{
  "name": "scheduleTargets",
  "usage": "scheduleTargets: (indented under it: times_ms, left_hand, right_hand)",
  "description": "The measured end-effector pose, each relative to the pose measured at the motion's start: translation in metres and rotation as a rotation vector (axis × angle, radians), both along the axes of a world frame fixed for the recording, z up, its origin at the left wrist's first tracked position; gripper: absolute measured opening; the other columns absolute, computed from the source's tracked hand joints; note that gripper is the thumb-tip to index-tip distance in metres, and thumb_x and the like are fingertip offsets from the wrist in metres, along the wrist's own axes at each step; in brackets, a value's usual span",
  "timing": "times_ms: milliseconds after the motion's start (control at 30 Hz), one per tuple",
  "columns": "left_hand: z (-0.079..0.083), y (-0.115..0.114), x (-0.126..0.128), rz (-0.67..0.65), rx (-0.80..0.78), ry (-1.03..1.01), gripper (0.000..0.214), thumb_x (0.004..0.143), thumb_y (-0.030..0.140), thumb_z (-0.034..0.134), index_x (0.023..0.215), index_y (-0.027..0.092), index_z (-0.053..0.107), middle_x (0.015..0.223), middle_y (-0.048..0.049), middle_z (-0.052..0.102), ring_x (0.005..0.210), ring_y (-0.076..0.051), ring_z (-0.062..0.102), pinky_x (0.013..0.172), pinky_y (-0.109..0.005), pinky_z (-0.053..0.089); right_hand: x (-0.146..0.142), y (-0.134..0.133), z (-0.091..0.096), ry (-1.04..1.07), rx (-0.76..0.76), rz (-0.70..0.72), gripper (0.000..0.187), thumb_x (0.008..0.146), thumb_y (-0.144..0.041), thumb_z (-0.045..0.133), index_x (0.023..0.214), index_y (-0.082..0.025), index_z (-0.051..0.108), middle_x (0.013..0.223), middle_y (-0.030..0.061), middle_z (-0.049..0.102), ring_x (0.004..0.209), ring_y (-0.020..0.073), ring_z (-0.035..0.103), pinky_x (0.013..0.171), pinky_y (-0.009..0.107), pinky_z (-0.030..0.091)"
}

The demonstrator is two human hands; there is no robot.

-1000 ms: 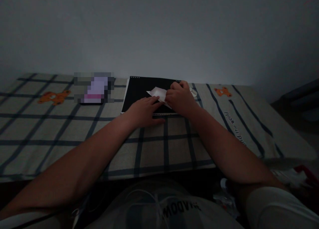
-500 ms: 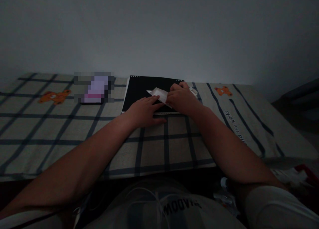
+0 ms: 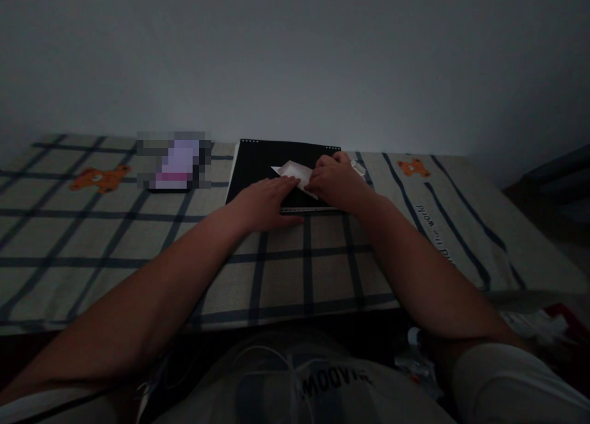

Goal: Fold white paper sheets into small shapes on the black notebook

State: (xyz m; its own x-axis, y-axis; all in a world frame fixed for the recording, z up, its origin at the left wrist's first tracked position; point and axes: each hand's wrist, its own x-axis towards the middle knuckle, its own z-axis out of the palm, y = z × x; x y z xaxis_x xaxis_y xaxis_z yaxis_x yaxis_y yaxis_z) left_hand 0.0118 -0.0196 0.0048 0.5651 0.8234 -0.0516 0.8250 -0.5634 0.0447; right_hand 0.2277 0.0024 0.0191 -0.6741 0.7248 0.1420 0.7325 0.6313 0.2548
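A piece of folded white paper (image 3: 295, 169) lies on a black-covered pad (image 3: 262, 157) with punched holes along its edges. From the left, my left hand (image 3: 267, 204) rests over the pad's near edge, fingers stretched out and fingertips on the paper, thumb apart toward the tablecloth. My right hand (image 3: 335, 181) has its fingers curled at the paper's right end and pinches it there; its fingertips are partly hidden. The paper's left end comes to a point.
Left of the pad, a phone (image 3: 177, 166) leans with its blurred screen lit. A small white object (image 3: 357, 168) sits beyond my right hand. The checked tablecloth (image 3: 295, 276) carries printed orange bears. A pale wall (image 3: 295, 61) stands behind the table.
My left hand's fingers have drawn closer together and shifted slightly on the paper. My right hand has barely moved, staying at the paper's right end.
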Motion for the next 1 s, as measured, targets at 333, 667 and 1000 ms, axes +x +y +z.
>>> scheduleTargets:
  times_ms: [333, 667, 1000]
  left_hand:
    - [0.0006, 0.0007, 0.0010, -0.011, 0.006, 0.049, 0.095, 0.095, 0.074, 0.053, 0.168, 0.016, 0.034, 0.174, -0.0120, 0.035, 0.153, -0.035, 0.044, 0.126, -0.041, 0.031]
    - [0.0012, -0.0005, 0.0036, -0.015, 0.025, 0.057, 0.092, 0.096, 0.071, 0.053, 0.167, 0.015, 0.036, 0.173, -0.0133, 0.037, 0.153, -0.035, 0.043, 0.126, -0.042, 0.031]
    - [-0.0012, 0.0005, 0.0034, -0.018, 0.039, 0.038, 0.092, 0.096, 0.073, 0.051, 0.166, 0.016, 0.039, 0.171, -0.0136, 0.040, 0.154, -0.034, 0.042, 0.126, -0.043, 0.032]
  right_hand:
    - [0.0000, -0.0001, 0.0007, -0.007, -0.016, -0.046, 0.033, 0.106, -0.025, 0.052, 0.110, -0.023, 0.084, 0.116, 0.0104, 0.079, 0.114, 0.0288, 0.053, 0.095, 0.044, 0.026]
    - [-0.0010, 0.0026, -0.0014, -0.032, -0.002, -0.059, 0.033, 0.106, -0.026, 0.052, 0.115, -0.022, 0.083, 0.117, 0.0131, 0.078, 0.114, 0.0301, 0.055, 0.096, 0.046, 0.027]
    - [-0.0040, 0.0005, 0.0006, -0.050, 0.010, -0.014, 0.030, 0.102, -0.018, 0.055, 0.110, -0.024, 0.084, 0.105, 0.0133, 0.078, 0.109, 0.0309, 0.055, 0.096, 0.048, 0.029]
